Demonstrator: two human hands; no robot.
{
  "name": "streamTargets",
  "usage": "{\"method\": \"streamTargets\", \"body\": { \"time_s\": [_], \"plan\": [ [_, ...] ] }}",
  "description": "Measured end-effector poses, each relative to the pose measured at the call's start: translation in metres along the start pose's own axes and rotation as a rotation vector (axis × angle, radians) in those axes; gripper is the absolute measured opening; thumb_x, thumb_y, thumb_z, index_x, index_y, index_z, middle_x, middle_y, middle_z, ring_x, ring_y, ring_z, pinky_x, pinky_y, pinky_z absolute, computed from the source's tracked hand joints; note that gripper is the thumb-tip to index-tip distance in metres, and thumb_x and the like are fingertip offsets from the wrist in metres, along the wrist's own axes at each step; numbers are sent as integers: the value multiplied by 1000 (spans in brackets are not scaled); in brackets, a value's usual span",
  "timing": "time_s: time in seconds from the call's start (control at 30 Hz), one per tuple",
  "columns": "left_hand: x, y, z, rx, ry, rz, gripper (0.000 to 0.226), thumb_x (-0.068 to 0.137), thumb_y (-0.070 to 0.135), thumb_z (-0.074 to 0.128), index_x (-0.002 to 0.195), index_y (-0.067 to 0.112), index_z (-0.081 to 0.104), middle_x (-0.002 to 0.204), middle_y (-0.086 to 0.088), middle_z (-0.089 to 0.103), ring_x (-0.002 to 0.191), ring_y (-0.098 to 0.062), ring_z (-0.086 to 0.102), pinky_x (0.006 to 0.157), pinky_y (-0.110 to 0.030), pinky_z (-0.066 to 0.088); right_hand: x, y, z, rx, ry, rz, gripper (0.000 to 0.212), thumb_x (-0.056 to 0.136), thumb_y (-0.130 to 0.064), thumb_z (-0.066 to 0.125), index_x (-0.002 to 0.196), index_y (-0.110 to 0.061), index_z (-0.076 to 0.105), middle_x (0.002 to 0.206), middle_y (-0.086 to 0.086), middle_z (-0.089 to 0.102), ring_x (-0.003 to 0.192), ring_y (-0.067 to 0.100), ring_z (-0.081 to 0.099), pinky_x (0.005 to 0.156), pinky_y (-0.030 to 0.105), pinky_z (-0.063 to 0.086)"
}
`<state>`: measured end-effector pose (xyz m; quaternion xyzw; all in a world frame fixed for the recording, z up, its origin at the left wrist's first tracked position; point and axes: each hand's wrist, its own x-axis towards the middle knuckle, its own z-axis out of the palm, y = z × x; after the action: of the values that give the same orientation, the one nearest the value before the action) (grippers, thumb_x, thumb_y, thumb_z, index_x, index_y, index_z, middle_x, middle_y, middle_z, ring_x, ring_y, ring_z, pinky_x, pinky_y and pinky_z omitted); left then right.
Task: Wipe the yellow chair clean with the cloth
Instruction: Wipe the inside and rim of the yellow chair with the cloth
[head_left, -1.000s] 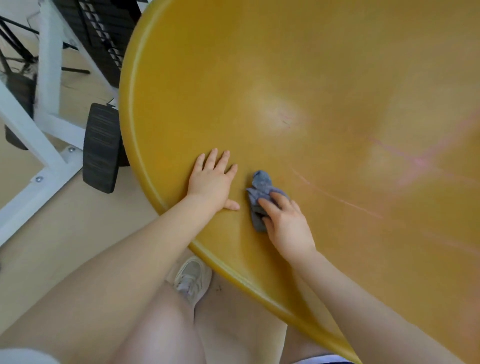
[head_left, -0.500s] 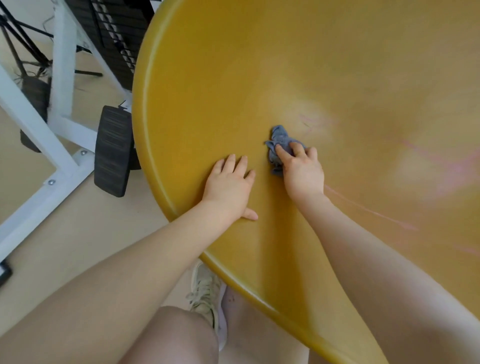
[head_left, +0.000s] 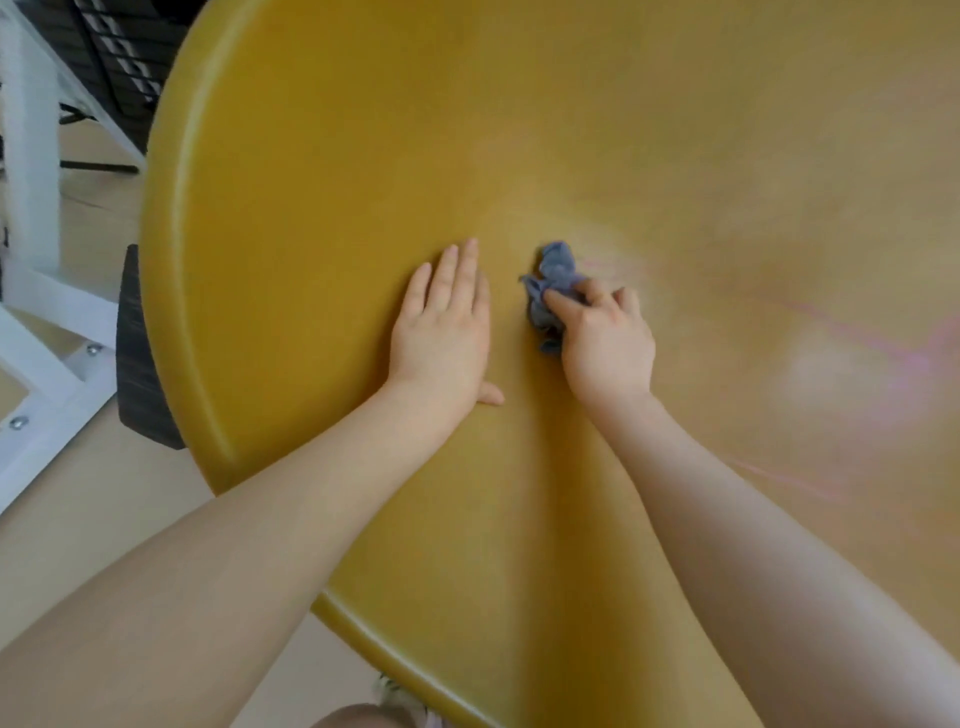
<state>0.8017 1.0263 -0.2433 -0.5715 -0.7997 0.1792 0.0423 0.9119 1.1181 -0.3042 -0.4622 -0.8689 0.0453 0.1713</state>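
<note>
The yellow chair fills most of the view as a wide, smooth, curved surface with a raised rim on the left. My left hand lies flat on it, palm down, fingers together and pointing away from me, holding nothing. Just to its right my right hand is closed on a small crumpled blue-grey cloth, pressing it against the chair. Part of the cloth sticks out beyond my fingertips. Faint pink streaks mark the chair to the right of the cloth.
A white metal frame and a black ribbed pad stand on the beige floor left of the chair. Dark equipment is at the top left. My knee and a shoe show at the bottom edge.
My right hand has carried the cloth from near the chair's front edge up toward the middle of the seat. My left hand has stayed flat on the chair. The camera has moved closer.
</note>
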Motion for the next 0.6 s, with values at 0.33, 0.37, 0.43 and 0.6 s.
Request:
{"method": "streamTargets", "body": {
  "time_s": [0.33,0.37,0.43,0.6],
  "plan": [
    [3,0,6,-21,-25,-117,132,63,76,57,145,0,-14,154,-18,-20,144,-28,-14,116,-40,-8,17,-3,-8,81,-35,136,32,90,-20,52,119,-28,58,129,9,43,108,33,40,69,31,36],
    [2,0,5,-30,-29,-116,133,63,75,57,145,-1,-15,154,-18,-20,144,-28,-14,116,-40,-8,2,-10,-7,109,-61,78,32,86,-20,55,118,-27,59,127,9,45,106,33,42,69,32,39],
    [1,0,3,-44,-31,-113,133,63,75,57,145,-1,-14,154,-17,-19,144,-27,-13,116,-40,-7,-29,-24,-8,149,-126,-57,34,78,-14,62,110,-24,65,119,11,54,95,35,49,62,33,46],
    [-1,-1,1,-35,-17,-110,132,63,77,54,145,0,-13,154,-16,-19,144,-27,-12,116,-40,-6,-30,-16,-15,113,-128,-357,35,63,-12,74,96,-20,72,100,14,67,75,36,60,39,31,48]
  ]
}}
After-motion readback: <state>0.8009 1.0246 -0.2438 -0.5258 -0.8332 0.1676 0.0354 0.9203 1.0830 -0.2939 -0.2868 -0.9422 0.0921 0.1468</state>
